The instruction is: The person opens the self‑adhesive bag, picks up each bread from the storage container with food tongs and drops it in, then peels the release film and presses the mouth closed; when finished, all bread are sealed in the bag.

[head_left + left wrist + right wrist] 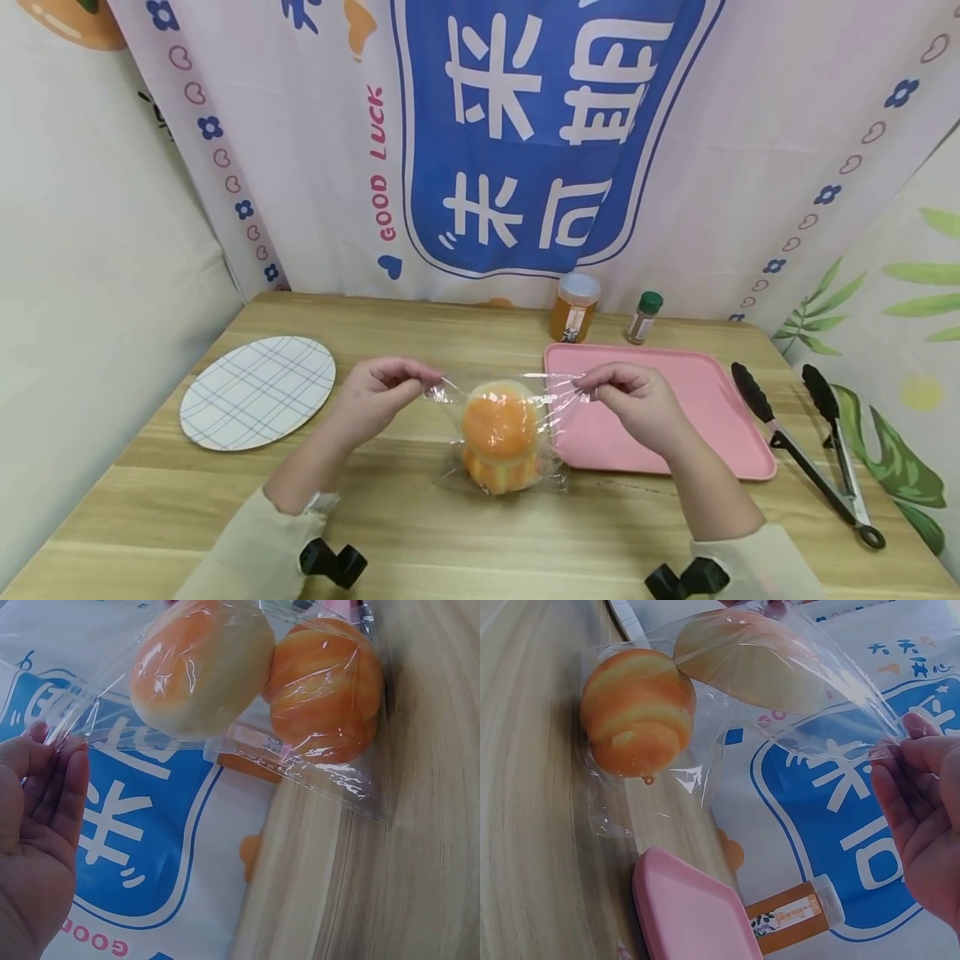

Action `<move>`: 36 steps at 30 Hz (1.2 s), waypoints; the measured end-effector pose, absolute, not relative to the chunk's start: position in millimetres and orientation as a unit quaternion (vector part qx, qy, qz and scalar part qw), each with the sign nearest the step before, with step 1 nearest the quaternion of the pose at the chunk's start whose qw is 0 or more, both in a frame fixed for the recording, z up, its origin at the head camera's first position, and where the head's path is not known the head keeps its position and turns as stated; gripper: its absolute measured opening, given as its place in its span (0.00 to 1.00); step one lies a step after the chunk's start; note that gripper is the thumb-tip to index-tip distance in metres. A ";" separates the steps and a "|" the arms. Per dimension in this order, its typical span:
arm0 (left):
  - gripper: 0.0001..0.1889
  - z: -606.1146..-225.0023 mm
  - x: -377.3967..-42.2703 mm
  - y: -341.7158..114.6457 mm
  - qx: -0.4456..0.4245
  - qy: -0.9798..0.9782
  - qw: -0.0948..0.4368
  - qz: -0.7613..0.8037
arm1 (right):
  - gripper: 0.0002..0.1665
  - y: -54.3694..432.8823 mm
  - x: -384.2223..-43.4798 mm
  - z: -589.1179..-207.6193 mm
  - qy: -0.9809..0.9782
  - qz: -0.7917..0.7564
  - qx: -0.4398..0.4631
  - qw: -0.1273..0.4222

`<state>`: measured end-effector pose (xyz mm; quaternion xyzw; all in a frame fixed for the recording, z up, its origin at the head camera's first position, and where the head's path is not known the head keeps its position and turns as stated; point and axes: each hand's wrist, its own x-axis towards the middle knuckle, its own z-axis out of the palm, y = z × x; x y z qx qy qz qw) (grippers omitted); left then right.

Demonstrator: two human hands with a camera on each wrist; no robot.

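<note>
A clear plastic bag (pixel 558 479) hangs stretched between my two hands over the table. Inside it are a smooth round bun (pixel 498 421) and, below that, a ridged orange-and-yellow bun (pixel 501 477); the right wrist view shows a small loop on the ridged bun (pixel 639 712). My left hand (pixel 381 398) pinches one top corner of the bag between thumb and fingers. At the opposite top corner my right hand (pixel 633 404) pinches the plastic the same way.
A checked oval plate (pixel 258 392) lies at the left. On the right are a pink tray (pixel 675 408) and black-tipped tongs (pixel 813 462). A honey-coloured jar (pixel 574 308) and a green-capped shaker (pixel 645 318) stand at the back, before a printed cloth (pixel 330 167).
</note>
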<state>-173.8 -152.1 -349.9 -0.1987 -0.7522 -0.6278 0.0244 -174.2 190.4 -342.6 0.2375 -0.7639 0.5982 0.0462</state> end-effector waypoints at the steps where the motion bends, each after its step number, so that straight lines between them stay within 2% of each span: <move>1: 0.07 -349.5 -173.1 -151.7 -0.196 -0.757 0.026 -0.622 | 0.16 190.3 -174.0 -342.5 -0.766 0.594 0.241 0.049; 6: 0.08 -347.4 -169.8 -148.0 -0.180 -0.776 0.044 -0.603 | 0.08 188.8 -171.4 -341.4 -0.777 0.577 0.245 0.057; 11: 0.07 -347.0 -166.5 -142.1 -0.154 -0.770 0.053 -0.617 | 0.09 188.7 -168.9 -340.6 -0.784 0.572 0.234 0.057; 19: 0.06 -351.5 -164.8 -133.5 -0.160 -0.763 0.089 -0.619 | 0.08 189.8 -169.0 -341.7 -0.771 0.580 0.258 0.055; 24: 0.06 -352.9 -165.0 -135.1 -0.166 -0.758 0.086 -0.625 | 0.02 186.8 -168.3 -342.7 -0.790 0.575 0.205 0.049; 29: 0.05 -351.0 -165.4 -136.4 -0.167 -0.772 0.085 -0.607 | 0.08 184.6 -168.5 -342.9 -0.810 0.562 0.159 0.053; 36: 0.07 -349.4 -164.5 -135.2 -0.228 -0.798 0.135 -0.541 | 0.13 186.6 -167.3 -342.6 -0.817 0.556 0.142 0.047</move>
